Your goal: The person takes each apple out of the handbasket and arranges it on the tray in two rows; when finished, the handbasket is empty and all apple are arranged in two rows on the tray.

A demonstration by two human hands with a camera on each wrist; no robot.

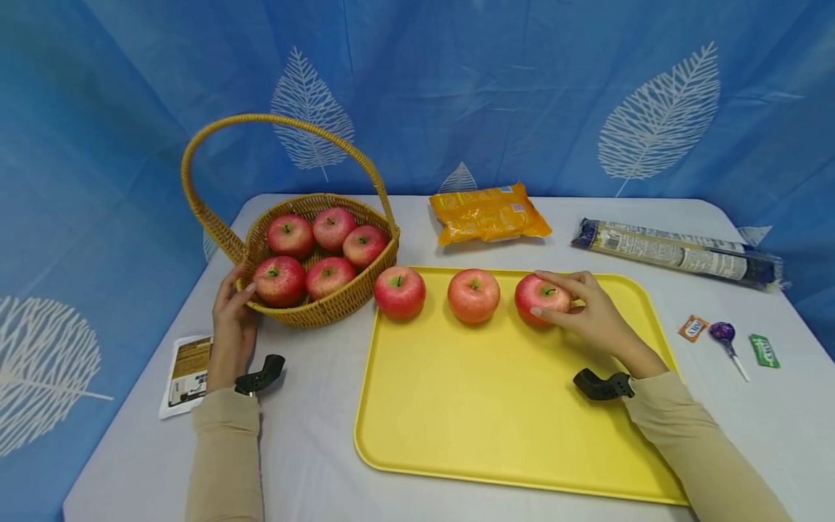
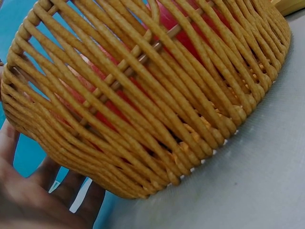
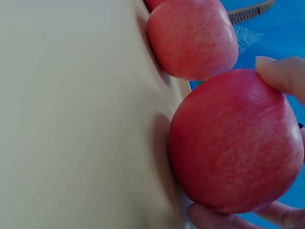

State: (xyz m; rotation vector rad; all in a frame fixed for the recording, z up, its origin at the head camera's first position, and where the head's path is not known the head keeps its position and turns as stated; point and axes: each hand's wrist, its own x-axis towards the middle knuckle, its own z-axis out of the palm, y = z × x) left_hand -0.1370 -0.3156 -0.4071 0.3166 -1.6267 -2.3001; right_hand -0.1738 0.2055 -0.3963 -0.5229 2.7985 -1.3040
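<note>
The worktop (image 1: 313, 428) carries a yellow tray (image 1: 483, 406), with a wicker basket (image 1: 333, 308) beside the tray's far left corner. The left forearm (image 1: 225, 457) extends forward; the left hand (image 1: 231, 312) grips the basket at its left rim. The right forearm (image 1: 704, 449) angles inward across the tray's right side. The right hand (image 1: 593, 312) is clamped on an apple (image 1: 531, 294), thumb on the near side, fingers on the far side. This apple is positioned at the tray's far edge, right of two other apples (image 1: 474, 296). Five further apples (image 1: 280, 281) lie inside the basket.
</note>
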